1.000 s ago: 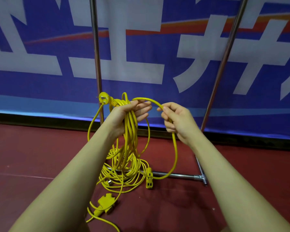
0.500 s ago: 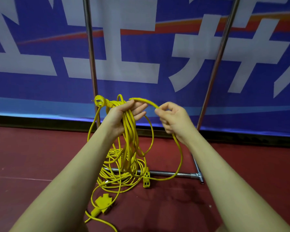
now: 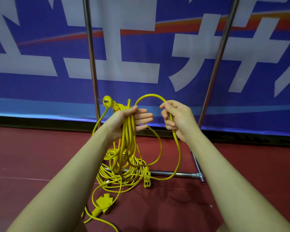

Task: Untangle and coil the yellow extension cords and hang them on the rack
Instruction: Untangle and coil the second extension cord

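Coiling under way: yellow cord (image 3: 126, 131) gathered as several hanging loops in the left hand (image 3: 124, 122), fingers curled loosely round the bundle with fingertips extended toward the other hand; plug (image 3: 107, 102) sticks up just beyond the left thumb side; the right hand (image 3: 177, 120) pinches the next length, which arches from hand to hand; below the right hand that strand drops to a socket end (image 3: 146, 177) on the floor. Beneath the left hand lies an untidy pile (image 3: 122, 171), and nearer the person a multi-outlet block (image 3: 104, 202). Rack upright (image 3: 91, 64) stands just beyond the left hand, second upright (image 3: 219, 56) beyond the right; base bar (image 3: 174, 173) under the pile. Judgement: lay the new loop into the left palm matching the hanging loop length; let the strand slide through the right fingers to shed twist; lift slack clear of the pile before each pass, lest it snag.
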Demonstrator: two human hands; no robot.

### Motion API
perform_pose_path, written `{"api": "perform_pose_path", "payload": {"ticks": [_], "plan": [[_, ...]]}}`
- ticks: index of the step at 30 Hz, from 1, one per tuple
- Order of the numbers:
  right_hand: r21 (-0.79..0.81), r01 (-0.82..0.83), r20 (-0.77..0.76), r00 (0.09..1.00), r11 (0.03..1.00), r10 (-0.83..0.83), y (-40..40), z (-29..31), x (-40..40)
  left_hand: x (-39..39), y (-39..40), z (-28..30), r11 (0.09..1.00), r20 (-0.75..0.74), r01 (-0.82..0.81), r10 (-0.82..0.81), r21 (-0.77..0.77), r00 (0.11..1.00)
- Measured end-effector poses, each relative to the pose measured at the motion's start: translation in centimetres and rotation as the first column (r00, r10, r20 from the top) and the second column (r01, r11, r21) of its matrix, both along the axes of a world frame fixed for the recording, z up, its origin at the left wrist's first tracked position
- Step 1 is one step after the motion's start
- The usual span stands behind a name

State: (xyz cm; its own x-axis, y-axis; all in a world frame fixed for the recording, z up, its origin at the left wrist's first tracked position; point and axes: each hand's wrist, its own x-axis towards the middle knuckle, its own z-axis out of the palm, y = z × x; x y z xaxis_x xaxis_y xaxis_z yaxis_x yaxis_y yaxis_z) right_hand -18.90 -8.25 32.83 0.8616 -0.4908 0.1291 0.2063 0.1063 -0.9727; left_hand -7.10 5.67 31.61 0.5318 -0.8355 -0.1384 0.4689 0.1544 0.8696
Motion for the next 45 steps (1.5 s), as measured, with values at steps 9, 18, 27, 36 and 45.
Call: {"api": "perform_pose_path", "payload": {"ticks": [9,18,27,36,45], "plan": [[-0.060,-0.267,-0.234,0.940,0.962,0.246,-0.1,-0.6,-0.6,-0.1,-0.7,0.1,0.920,-0.171,-0.138,0.079,-0.367,0.982],[-0.136,-0.358,-0.271,0.910,0.924,0.314,0.6,-0.3,-1.0,-0.3,-0.5,1.0,0.930,-0.168,-0.250,0.210,-0.270,0.963],[-0.200,-0.363,-0.147,0.930,0.910,0.338,1.6,-0.7,0.3,-0.7,-0.6,1.3,0.891,-0.210,-0.305,0.244,-0.336,0.947],[-0.222,-0.375,-0.288,0.907,0.900,0.307,1.9,-2.2,0.6,-0.3,-0.1,1.7,0.886,-0.257,-0.246,0.151,-0.392,0.955],[-0.267,-0.453,-0.279,0.881,0.851,0.382,2.1,-2.6,0.8,-0.3,0.6,2.2,0.932,-0.193,-0.124,0.060,-0.339,0.979]]}}
